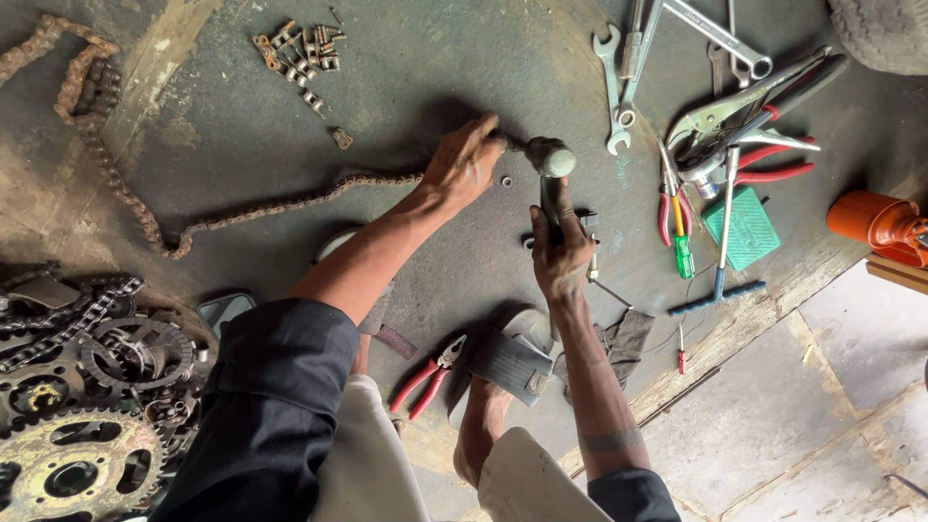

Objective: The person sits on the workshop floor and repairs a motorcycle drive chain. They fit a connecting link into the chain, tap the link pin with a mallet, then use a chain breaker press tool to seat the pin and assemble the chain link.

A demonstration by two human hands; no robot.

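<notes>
Red pliers (pixel 426 374), sprockets (pixel 72 464), spanners (pixel 619 77)

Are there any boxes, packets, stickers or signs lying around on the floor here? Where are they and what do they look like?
Green packet: flat, roughly square, teal-green with faint print, on the floor to the right of the person's hands, beside the red-handled pliers and the green-handled screwdriver.
No signs or screens are in view.

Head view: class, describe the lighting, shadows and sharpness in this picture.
Head view: soft, even daylight; faint shadows under the left hand and right hand; no strong glare on the wrenches; the rusty chain is sharp; edges bend slightly, wide-angle.
</notes>
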